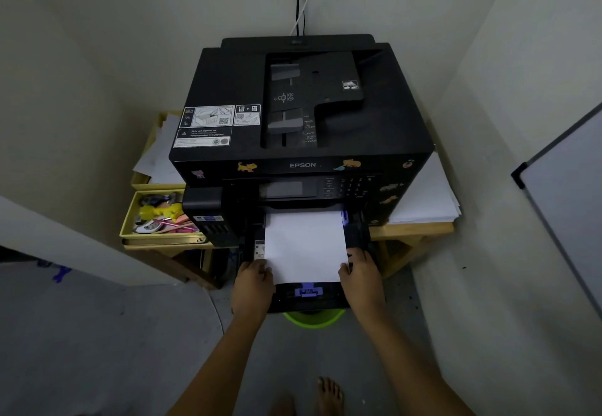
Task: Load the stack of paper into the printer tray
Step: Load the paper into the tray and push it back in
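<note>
Two hands: you hold the paper stack from both sides, at its near corners.
Left hand [255, 277]: your fingers are curled over the near left corner of the stack of paper [305, 244] and grip it.
Right hand [361, 275]: your fingers are curled on the near right corner of the stack, and your thumb lies on the top sheet.
Stack of paper: it lies flat in the pulled-out printer tray [309, 298]; its far edge reaches under the printer front.
Tray guide: a purple slider [308, 291] sits just beside the near edge of the stack.
Printer [303, 116]: black, it stands on a wooden table [413, 230].
Left of the printer: a yellow box [130, 220] with small things in it.
Right of the printer: loose white sheets [426, 197] lie on the table.
</note>
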A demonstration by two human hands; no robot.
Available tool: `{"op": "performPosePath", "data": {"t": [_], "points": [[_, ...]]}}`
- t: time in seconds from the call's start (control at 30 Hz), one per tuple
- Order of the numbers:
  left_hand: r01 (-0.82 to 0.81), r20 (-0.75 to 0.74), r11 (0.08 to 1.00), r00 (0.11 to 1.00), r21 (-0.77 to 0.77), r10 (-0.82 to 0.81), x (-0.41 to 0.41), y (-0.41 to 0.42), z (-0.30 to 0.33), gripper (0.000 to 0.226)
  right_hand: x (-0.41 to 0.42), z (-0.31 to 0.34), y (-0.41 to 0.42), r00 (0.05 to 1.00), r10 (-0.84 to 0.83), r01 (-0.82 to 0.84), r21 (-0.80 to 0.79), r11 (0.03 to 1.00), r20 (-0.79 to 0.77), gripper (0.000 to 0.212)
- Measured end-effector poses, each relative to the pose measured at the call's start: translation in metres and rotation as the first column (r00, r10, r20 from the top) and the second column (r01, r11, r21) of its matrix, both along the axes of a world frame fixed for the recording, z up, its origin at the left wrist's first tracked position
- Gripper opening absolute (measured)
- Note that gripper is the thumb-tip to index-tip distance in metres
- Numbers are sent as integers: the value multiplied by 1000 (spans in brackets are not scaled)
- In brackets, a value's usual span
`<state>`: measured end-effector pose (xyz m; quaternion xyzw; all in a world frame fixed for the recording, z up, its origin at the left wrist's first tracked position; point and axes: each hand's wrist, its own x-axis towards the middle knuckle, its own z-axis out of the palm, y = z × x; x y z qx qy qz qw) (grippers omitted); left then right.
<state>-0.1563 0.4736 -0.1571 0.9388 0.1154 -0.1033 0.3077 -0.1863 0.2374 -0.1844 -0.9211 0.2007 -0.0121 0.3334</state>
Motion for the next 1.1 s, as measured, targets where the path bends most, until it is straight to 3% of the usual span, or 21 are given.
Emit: {"op": "performPosePath", "data": {"t": [0.27,0.4,0.57,0.67,1.1], "points": [[-84,-8,996,996,-9,84,3,0,-2,26,-6,1,5,998,-43,43,4,999,36,37],[-37,-33,999,999,-37,36,11,13,-40,44,-7,1,5,998,-44,43,25,999,39,38],[41,-37,999,998,3,-41,5,9,-6,33,-8,-3,3,998,-39,36,54,998,44,39],[48,-35,999,998,-3,-48,3,10,-7,38,-11,-5,3,997,-34,30,60,998,71,38],[52,68,998,996,39,-54,1,14,-14,22,-14,-6,8,991,-72,65,61,996,112,32]]}}
